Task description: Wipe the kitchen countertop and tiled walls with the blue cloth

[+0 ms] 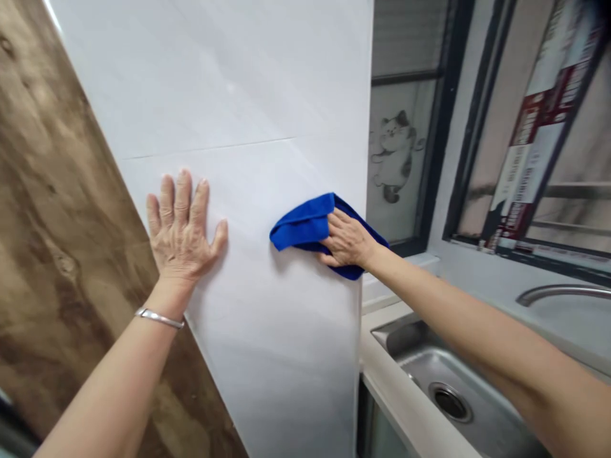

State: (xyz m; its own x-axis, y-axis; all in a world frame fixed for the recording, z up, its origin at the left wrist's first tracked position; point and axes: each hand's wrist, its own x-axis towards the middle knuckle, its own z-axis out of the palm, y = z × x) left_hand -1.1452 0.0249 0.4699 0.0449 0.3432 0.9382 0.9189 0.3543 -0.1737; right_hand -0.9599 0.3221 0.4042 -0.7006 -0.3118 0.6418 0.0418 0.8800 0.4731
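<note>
Against a white tiled wall, near its right edge by the window, the right hand presses a blue microfiber cloth to the surface. Its fingers lie closed together over the bunched fabric, gripping it against the tile. The cloth's long axis seems to run roughly across the wall, its folded end pointing toward the left hand, though the bunching makes this hard to judge exactly. That left hand sits well apart on the same tile, flat, with its fingers spread open and holding nothing, just below a thin seam. A silver bangle circles the wrist. A flat, steady palm looks like a sound brace here, and a neat folded pad under the right palm would likely meet the tile more evenly than loose bunches. Below the right arm lies a stainless sink; a wood-grain panel flanks the wall's left edge.
</note>
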